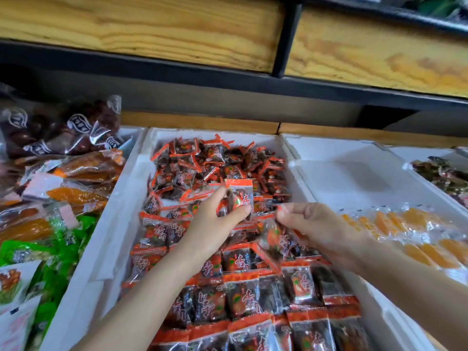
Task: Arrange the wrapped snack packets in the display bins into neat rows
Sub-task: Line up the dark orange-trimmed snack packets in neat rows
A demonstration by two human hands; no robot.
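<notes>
- Left hand (215, 224) is closed on a packet (240, 196), which is held upright between thumb and fingers above the middle of the white foam bin (121, 198).
- Right hand (316, 229) is clamped on a second packet (274, 243), which is pinched by its top edge and hangs tilted, just right of the first.
- Neat rows (240, 300) are laid across the near part of the bin, printed faces up. A loose heap (210, 160) is piled in the far part.
- The step in hand is judged to be the extending of the farthest row, where the rows meet the heap.
- Each packet is best turned face up with its orange strip toward the far side, as in the rows already laid. It is then set flush beside its neighbour so that the line is kept straight.
- One packet is best placed at a time and lowered gently, since the glossy wrappers are likely to slide if dropped.
- The orange-slice packets (405, 224) in the bin to the right are best left undisturbed.
</notes>
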